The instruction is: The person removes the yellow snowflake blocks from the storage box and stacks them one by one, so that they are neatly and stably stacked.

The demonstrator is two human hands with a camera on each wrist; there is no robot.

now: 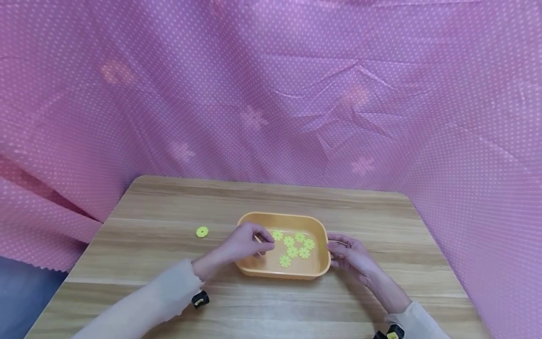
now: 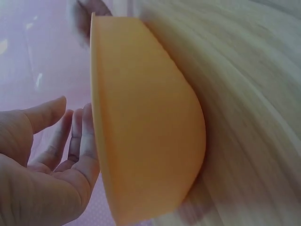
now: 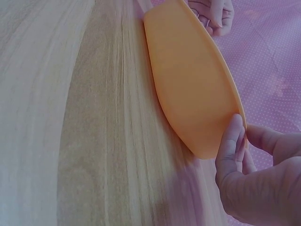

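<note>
An orange plastic tub (image 1: 281, 274) stands on the table, with several yellow flower-shaped pieces (image 1: 292, 252) lying loose on its floor. Over the tub's left part is my left hand (image 1: 250, 242), its thumb apart from loosely bent fingers. No piece shows between them in the left wrist view, where the tub's outer wall (image 2: 146, 117) hides its inside. At the right end, my right hand (image 1: 349, 254) holds the tub's rim. In the right wrist view, fingers (image 3: 230, 141) of that hand lie against the outer wall and the rim.
One yellow disc-like piece (image 1: 202, 231) lies on the wood-grain table (image 1: 178, 202), left of the tub. A pink dotted cloth (image 1: 271, 94) hangs behind the table and along its sides. Both wrists carry a small black device (image 1: 200, 299).
</note>
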